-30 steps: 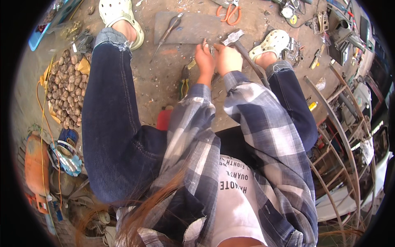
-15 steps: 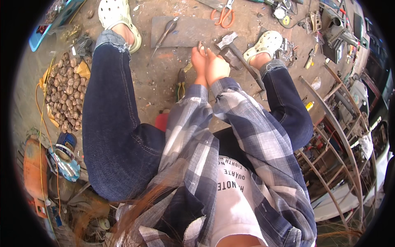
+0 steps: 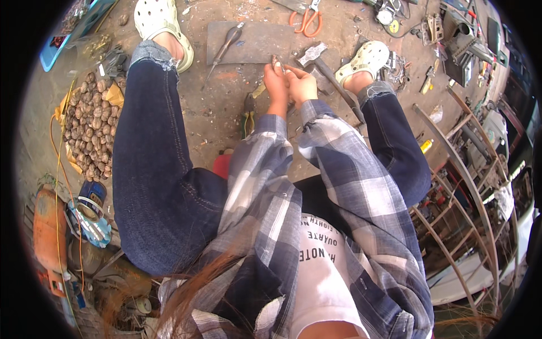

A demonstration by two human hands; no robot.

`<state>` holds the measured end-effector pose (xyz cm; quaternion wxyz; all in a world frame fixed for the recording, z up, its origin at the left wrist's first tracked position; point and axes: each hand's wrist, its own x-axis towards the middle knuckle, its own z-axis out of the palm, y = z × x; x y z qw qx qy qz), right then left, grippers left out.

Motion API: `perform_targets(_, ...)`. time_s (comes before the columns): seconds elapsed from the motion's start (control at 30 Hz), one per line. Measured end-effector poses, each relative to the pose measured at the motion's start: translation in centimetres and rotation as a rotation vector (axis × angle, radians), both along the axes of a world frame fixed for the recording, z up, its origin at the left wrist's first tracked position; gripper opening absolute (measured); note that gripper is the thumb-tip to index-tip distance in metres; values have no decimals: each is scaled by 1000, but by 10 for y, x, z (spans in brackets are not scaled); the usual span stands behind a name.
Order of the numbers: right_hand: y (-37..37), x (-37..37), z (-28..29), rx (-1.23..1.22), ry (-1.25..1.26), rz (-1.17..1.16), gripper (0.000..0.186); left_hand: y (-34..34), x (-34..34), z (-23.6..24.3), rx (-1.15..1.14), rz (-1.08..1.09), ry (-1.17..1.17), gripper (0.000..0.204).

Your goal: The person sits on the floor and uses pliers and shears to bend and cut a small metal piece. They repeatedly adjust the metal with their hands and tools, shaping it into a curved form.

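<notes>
At the far left, an orange gas cylinder [image 3: 49, 226] is seen near the rim of the view, and above it a bright blue tray [image 3: 51, 55]. More to the right, a dark blue can [image 3: 93, 192] stands below a big pile of walnuts [image 3: 93, 127], which lies on the floor [image 3: 220, 87] beside the person's left leg. Next comes the left pale clog [image 3: 157, 20]. A screwdriver [image 3: 230, 38] lies slantwise, partly on a flat grey metal plate [image 3: 259, 45], its tip reaching onto the floor. Nearer to the person are pliers [image 3: 247, 120] with green and yellow handles.

In the middle, the left hand [image 3: 275, 87] is pinching a small brown piece [image 3: 275, 59] at its fingertips, just before the edge of the plate; the piece is too small to identify. The right hand [image 3: 301, 86] is curled, its fingers meeting the left hand; I cannot tell whether it grips something. Beyond lie orange-handled scissors [image 3: 306, 24]. To the right, a hammer [image 3: 313, 55] lies with its handle across a dark metal block [image 3: 326, 81], near the right clog [image 3: 364, 61]. At the far right is a curved metal frame [image 3: 473, 183].
</notes>
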<state>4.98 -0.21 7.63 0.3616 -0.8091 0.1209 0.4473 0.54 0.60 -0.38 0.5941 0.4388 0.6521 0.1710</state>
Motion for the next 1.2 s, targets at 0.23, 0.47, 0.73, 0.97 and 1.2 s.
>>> perform_targets(0.23,-4,8,8,118,191,-148,24,-2,-1,-3,-100,45,-47,23)
perform_targets(0.47,17,-10,31,-240,-508,709,34,2,4,2,-38,-6,86,25)
perform_targets(0.73,27,-5,24,-317,-598,809,37,3,0,-1,-31,-78,46,27)
perform_targets(0.97,10,14,5,-180,-438,627,28,-1,-4,3,-547,466,-527,30)
perform_targets(1.2,-4,22,-9,-105,-341,540,29,24,-7,21,-150,340,-118,22)
